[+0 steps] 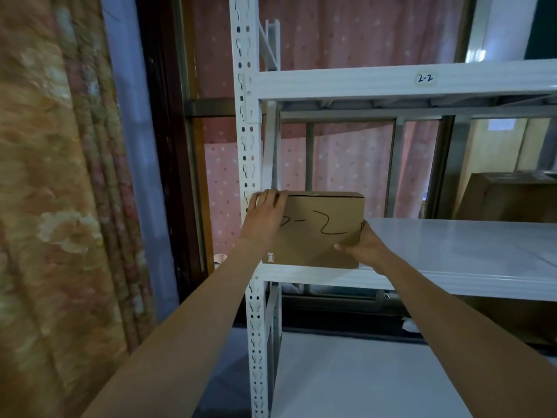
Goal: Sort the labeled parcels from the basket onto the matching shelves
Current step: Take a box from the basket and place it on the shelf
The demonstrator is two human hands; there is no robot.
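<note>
one parcel, two hands, one shelf

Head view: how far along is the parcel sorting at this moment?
Done: one brown box already sits at the back right of the middle shelf. In hand: the left hand and right hand hold the 2-2 parcel upright on that shelf's left front edge, below the beam tagged 2-2. Left: releasing it; the basket is out of view, so the remaining parcels cannot be counted.
</note>
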